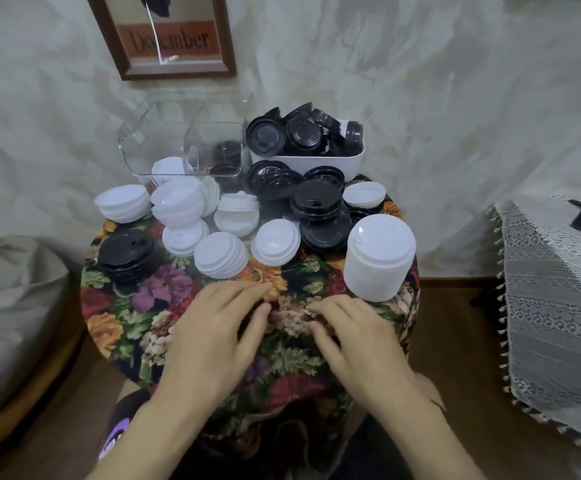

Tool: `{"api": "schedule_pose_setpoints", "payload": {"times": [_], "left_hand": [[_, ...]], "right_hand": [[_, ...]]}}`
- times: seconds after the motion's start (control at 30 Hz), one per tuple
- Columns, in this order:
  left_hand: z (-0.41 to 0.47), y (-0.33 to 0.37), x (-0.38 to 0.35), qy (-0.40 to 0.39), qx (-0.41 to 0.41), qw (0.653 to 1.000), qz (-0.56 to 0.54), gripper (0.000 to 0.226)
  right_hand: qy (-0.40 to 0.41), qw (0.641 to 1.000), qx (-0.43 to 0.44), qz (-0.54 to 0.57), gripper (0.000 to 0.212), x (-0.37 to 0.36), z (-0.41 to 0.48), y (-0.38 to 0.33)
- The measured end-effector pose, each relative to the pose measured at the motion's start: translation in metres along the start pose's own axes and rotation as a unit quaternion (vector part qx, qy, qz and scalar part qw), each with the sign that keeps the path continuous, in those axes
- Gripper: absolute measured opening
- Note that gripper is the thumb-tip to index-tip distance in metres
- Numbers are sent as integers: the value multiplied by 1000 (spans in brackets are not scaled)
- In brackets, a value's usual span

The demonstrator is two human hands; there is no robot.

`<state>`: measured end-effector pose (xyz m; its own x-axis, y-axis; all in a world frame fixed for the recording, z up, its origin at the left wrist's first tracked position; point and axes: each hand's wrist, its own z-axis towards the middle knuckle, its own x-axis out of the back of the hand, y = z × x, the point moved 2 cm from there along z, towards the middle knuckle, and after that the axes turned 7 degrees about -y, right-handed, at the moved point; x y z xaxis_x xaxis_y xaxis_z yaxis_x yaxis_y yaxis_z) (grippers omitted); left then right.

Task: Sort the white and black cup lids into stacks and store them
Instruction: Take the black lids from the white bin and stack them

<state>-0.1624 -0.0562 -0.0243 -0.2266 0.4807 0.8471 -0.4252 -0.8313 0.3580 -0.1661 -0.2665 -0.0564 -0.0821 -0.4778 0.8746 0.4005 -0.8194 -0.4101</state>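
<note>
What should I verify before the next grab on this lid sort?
1. Hands free: left hand and right hand rest open on the floral cloth, holding nothing. Ok.
2. Tall white stack upright: ok.
3. Colours separated: not ok, white lids lie on the black pile behind it.
4. White bin has room: not ok, loose black lids heap above its rim.
5. Clear container empty: cannot tell, lids show through it.

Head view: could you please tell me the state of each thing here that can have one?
left hand, open, flat on the floral cloth, holding nothing.
right hand, open, flat on the cloth, holding nothing.
tall white lid stack, upright, beside the right hand.
white bin, piled full of loose black lids.
black lid stack, upright, at the cloth's left edge.
</note>
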Motion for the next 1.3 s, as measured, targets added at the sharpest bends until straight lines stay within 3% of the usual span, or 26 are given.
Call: {"api": "schedule_pose_setpoints", "payload": {"times": [0.2,0.33,0.43,0.53,0.7,0.83,1.03,1.3], "left_hand": [[-15,-65,22,-10,27,995,95,51],[-24,-91,23,-71,28,992,99,71],[-31,-100,13,-133,30,986,98,88],[-34,-100,-2,-161,23,984,79,101],[-21,-90,-12,-128,46,990,27,93],[0,-82,-19,-152,66,986,-10,93],[12,-71,-23,-141,105,982,-67,91],[23,-66,-18,-127,104,978,-127,81]], "right_hand": [[-77,993,59,-71,43,-23,45,-34],[-122,987,58,-86,48,-22,62,-44],[-167,983,51,-59,49,-22,66,-51],[-181,983,0,36,45,-18,63,-58],[-164,976,-60,131,53,-12,64,-57],[-136,974,-89,161,52,-9,70,-48],[-126,966,-122,190,38,-2,79,-39],[-78,984,-106,123,38,29,123,-50]]}}
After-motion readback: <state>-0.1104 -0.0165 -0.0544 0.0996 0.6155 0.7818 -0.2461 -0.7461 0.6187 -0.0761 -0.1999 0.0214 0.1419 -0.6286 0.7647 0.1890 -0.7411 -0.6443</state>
